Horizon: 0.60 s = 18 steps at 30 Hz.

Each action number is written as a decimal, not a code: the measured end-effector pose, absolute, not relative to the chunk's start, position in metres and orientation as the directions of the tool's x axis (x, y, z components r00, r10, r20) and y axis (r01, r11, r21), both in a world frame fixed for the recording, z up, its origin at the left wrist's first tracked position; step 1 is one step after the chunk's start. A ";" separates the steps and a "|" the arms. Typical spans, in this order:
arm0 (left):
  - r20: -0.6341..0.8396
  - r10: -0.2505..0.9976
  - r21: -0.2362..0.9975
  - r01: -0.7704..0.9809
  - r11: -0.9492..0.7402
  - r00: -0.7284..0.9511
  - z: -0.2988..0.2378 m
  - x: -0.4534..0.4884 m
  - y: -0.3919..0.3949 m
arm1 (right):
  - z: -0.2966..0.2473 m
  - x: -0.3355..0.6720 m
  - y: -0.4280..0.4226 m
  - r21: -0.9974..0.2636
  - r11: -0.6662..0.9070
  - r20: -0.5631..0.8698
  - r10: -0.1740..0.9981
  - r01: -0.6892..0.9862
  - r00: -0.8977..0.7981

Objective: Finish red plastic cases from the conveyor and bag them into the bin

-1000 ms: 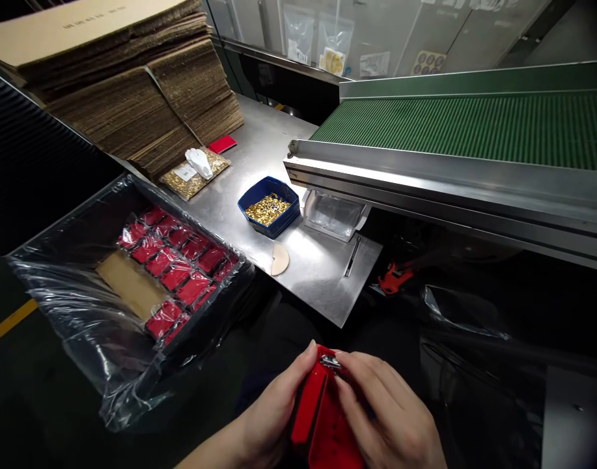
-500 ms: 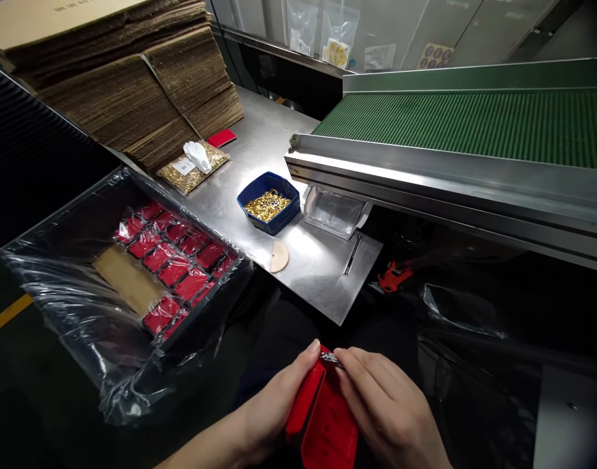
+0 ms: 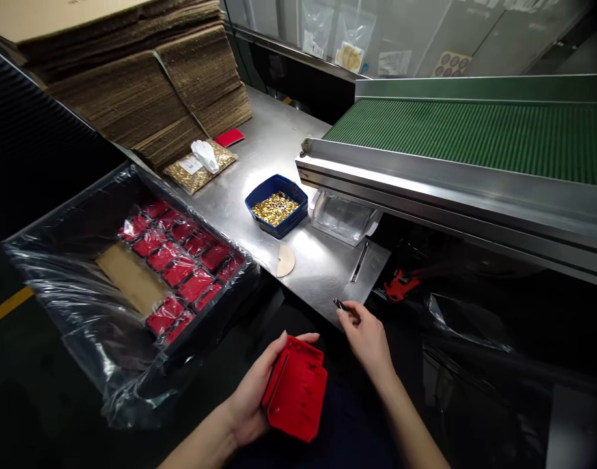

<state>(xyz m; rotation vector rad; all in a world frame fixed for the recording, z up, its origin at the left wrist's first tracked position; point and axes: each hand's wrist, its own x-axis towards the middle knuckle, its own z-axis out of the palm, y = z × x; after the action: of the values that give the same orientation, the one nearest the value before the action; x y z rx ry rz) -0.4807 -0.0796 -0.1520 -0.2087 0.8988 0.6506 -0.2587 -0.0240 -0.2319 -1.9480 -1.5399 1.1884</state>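
My left hand (image 3: pixel 252 397) is closed around a red plastic case (image 3: pixel 298 391), shallow and hollow, its inside turned up toward me with small dark holes in its floor. Slightly right of it, at the metal table's front edge, my right hand (image 3: pixel 365 329) pinches a small metal tool (image 3: pixel 338 304) that looks like nail clippers. Only the tool's tip shows past the fingers, and it is apart from the case. Beyond the hands, a blue bin (image 3: pixel 278 225) of small gold-coloured metal pieces stands on the table (image 3: pixel 318 280), near a cut beige disc (image 3: pixel 285 260).
Left is a plastic-lined box (image 3: pixel 220 339) with several wrapped red cases (image 3: pixel 178 267). Cardboard stacks (image 3: pixel 146 98) stand behind a bag of gold pieces (image 3: pixel 191 174). A green conveyor (image 3: pixel 474 133) runs along the right, a clear-plastic stack (image 3: pixel 344 215) beneath its edge. An orange-handled tool (image 3: pixel 402 284) lies lower right.
My hands have moved apart. The right hand has taken the metal tool off the case's edge, up and right to the table edge. My left hand has shifted left with the case, tilting it.
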 end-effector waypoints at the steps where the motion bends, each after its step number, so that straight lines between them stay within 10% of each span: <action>1: -0.769 0.433 0.065 -0.617 0.784 0.470 -0.150 -0.482 -0.080 | -0.238 -0.269 -0.014 -0.739 -0.293 -0.342 0.939 0.607 0.036; 14: -0.734 0.448 0.035 -0.630 0.776 0.511 -0.134 -0.481 -0.086 | -0.194 -0.294 -0.008 -0.862 -0.061 -0.104 0.993 0.504 -0.058; 18: -0.697 0.485 0.046 -0.642 0.765 0.528 -0.133 -0.476 -0.089 | -0.132 -0.274 -0.054 -0.890 0.222 0.023 0.895 0.399 -0.445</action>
<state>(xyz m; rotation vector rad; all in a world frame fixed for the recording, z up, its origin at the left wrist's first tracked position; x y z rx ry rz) -0.4763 -0.0888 -0.1335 -0.2284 0.7564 0.6804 -0.2735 -0.0540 -0.1321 -1.1892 -1.9505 1.1722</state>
